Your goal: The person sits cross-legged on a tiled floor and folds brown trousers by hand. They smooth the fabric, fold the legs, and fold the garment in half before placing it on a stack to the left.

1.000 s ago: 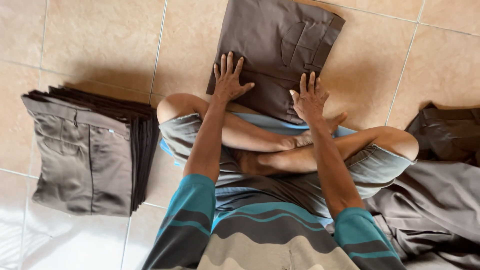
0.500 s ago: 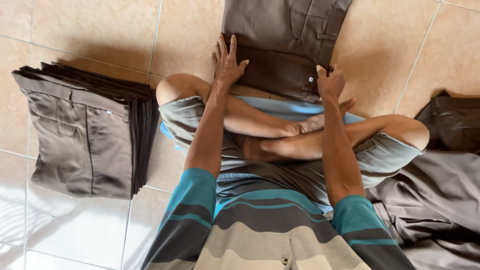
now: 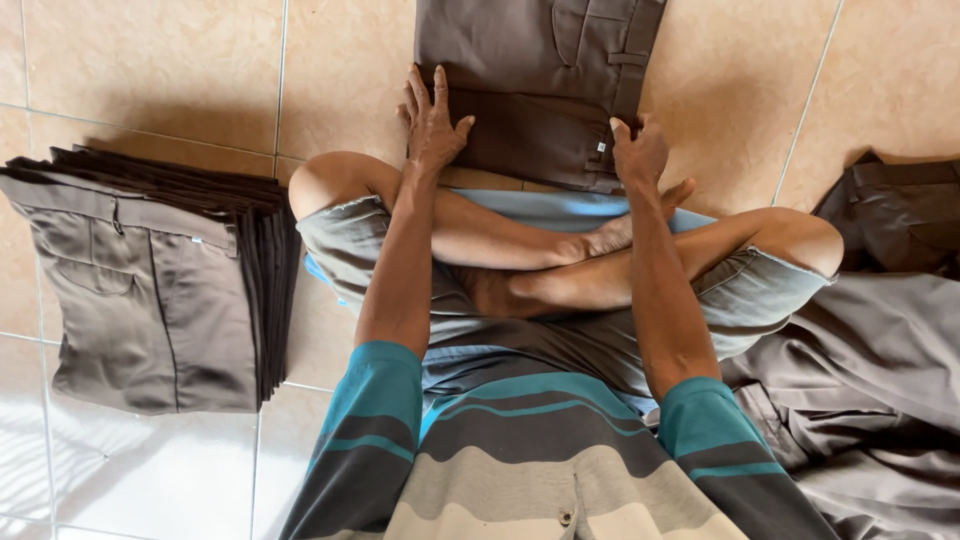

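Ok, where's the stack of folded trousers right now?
In the head view, the stack of folded trousers lies on the tiled floor at the person's left, beside the left knee.

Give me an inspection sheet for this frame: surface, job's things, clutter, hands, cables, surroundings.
Surface: glossy beige tiled floor; the person sits on it cross-legged.
Job's things: brown trousers lying flat on the floor ahead of the knees, partly folded, near edge doubled over.
Clutter: unfolded brown garments heaped loosely on the person's right.
Hands: left hand pressed flat on the trousers, fingers spread; right hand curled, pinching the folded edge near the waistband.
Cables: nothing seen.
Surroundings: neat stack of folded brown trousers on the person's left; the person wears a striped teal and grey shirt and grey shorts.
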